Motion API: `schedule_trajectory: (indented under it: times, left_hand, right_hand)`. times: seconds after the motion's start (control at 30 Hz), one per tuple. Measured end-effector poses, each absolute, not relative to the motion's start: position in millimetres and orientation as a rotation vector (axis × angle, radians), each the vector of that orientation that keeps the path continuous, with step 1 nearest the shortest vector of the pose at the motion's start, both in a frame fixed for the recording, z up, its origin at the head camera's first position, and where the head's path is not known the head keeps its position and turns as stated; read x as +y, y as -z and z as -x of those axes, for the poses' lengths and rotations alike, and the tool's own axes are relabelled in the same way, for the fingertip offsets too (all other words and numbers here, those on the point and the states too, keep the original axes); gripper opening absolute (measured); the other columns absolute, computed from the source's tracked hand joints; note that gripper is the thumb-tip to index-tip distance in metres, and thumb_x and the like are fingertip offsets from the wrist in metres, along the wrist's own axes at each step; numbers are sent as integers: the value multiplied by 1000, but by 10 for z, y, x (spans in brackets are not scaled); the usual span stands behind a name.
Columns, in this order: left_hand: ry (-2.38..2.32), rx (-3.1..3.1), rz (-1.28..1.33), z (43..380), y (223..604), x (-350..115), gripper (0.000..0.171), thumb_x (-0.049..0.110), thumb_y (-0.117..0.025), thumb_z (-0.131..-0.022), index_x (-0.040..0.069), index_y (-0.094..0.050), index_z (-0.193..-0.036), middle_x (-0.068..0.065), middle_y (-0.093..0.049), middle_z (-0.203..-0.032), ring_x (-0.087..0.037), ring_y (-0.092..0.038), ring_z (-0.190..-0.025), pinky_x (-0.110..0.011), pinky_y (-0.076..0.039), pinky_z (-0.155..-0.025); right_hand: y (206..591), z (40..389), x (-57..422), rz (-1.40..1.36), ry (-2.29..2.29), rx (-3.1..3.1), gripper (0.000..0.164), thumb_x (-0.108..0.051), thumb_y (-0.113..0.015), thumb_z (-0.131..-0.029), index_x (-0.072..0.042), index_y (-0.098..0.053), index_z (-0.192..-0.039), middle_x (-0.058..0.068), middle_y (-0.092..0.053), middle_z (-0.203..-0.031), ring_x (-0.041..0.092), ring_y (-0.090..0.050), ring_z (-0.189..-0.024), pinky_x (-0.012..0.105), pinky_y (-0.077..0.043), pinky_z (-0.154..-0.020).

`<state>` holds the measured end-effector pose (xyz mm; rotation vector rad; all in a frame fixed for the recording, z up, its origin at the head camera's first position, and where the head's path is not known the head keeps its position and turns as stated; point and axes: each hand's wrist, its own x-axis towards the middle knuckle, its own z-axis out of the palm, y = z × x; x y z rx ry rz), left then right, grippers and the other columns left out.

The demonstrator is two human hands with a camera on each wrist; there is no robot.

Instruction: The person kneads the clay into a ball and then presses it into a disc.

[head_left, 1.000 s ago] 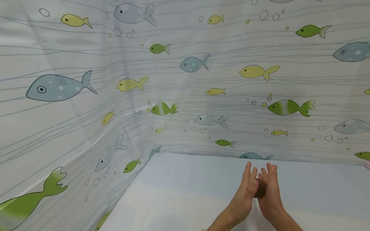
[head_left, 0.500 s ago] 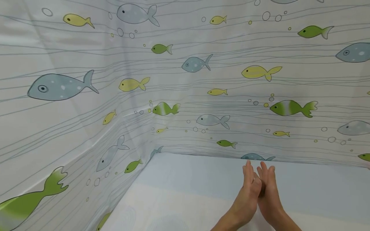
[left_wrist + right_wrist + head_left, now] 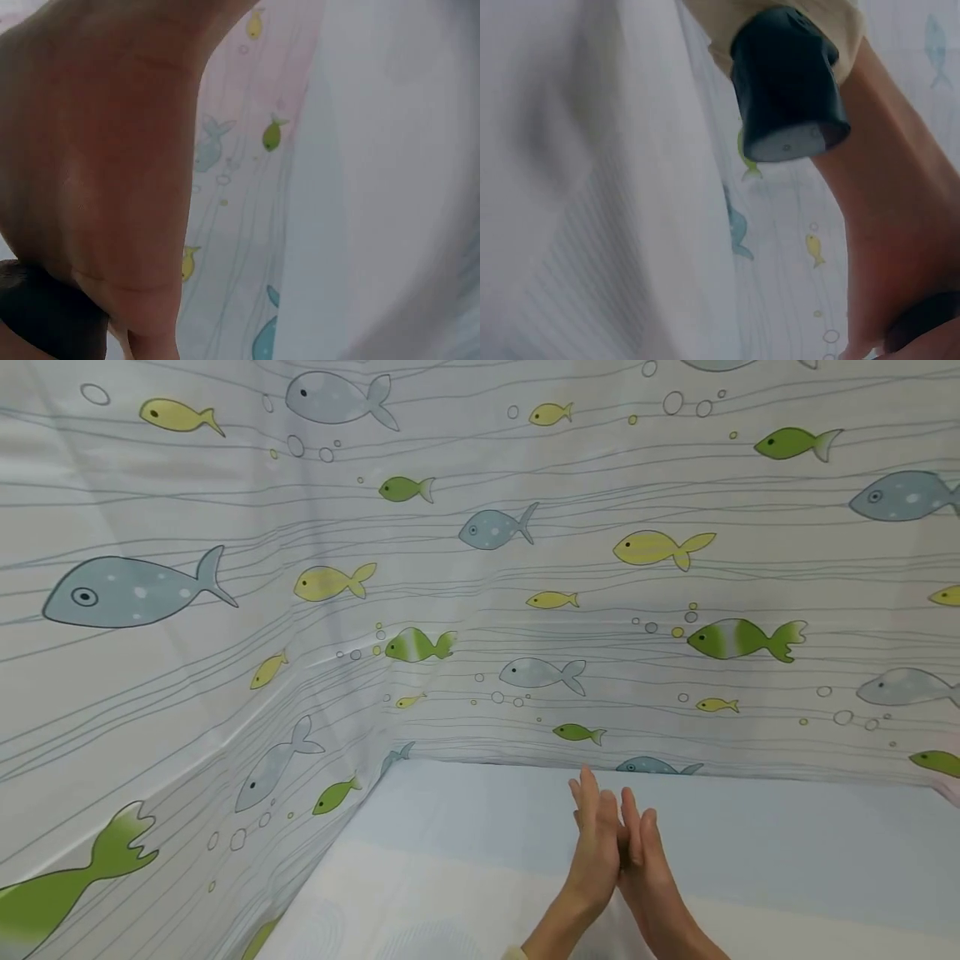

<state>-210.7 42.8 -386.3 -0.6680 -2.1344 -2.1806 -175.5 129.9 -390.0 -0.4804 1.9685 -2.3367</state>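
Note:
A dark brown rounded lump [image 3: 623, 847] lies between my two palms in the head view, and only a sliver of it shows. Left hand [image 3: 591, 856] and right hand [image 3: 651, 877] press it from either side, fingers straight and pointing up and away. The left fingertips reach a little higher than the right ones. Seen in the left wrist view, the lump [image 3: 52, 319] is dark and smooth, at the bottom left against a palm. Part of the lump [image 3: 926, 321] also appears at the lower right of the right wrist view; its full shape is hidden.
Below the hands spreads a pale blue and white surface [image 3: 450, 860]. White sheeting [image 3: 480, 610] printed with fish stands behind and to the left. A dark cylindrical wrist camera [image 3: 791, 90] sits by a beige sleeve [image 3: 735, 19] on the left arm.
Both hands have shifted left in the head view. They slide against each other, the left fingertips now above the right. The lump, plainly visible one second ago, is now mostly covered.

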Motion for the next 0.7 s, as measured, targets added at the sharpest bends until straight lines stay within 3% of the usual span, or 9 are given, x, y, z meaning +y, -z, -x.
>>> schedule_trajectory:
  times: [0.17, 0.37, 0.57, 0.63, 0.7]
  left_hand:
    - [2244, -2032, 649, 2190, 3855, 373, 76, 57, -19, -103, 12, 2, -160, -11, 13, -165, -33, 18, -149, -67, 13, -112]
    - [2252, -2019, 619, 2244, 3865, 322, 72, 54, -16, -104, 11, 0, -160, -10, 10, -165, -32, 13, -151, -65, 7, -114]
    - [2359, -2015, 583, 2288, 3908, 298, 67, 56, -13, -103, 23, 0, -160, -7, 16, -165, -27, 9, -151, -64, 6, -115]
    - [2386, -2013, 573, 2282, 3932, 308, 66, 57, -12, -103, 27, -3, -160, -4, 16, -165, -24, 9, -151, -63, 6, -116]
    - [2395, -2013, 580, 2262, 3957, 326, 65, 57, -12, -102, 29, -5, -160, -3, 16, -165, -25, 8, -151, -64, 5, -115]
  right_hand:
    - [3905, 1702, 1233, 644, 2313, 1869, 61, -53, 8, -101, -26, 35, -148, -2, 36, -156, 35, 32, -143, 73, 14, -106]
    - [3899, 1665, 1214, 679, 2301, 1765, 63, -55, 10, -99, -24, 41, -143, 4, 42, -153, 32, 40, -139, 74, 16, -103]
    - [3922, 1641, 1208, 653, 2320, 1705, 64, -57, 11, -97, -24, 43, -141, 4, 46, -149, 34, 40, -137, 74, 20, -101]
    - [3929, 1645, 1214, 638, 2341, 1713, 64, -57, 10, -98, -23, 42, -141, 5, 43, -151, 32, 38, -138, 73, 19, -102]
    - [3942, 1664, 1234, 622, 2365, 1755, 66, -55, 9, -99, -19, 36, -148, 12, 15, -160, 27, 20, -146, 68, 6, -113]
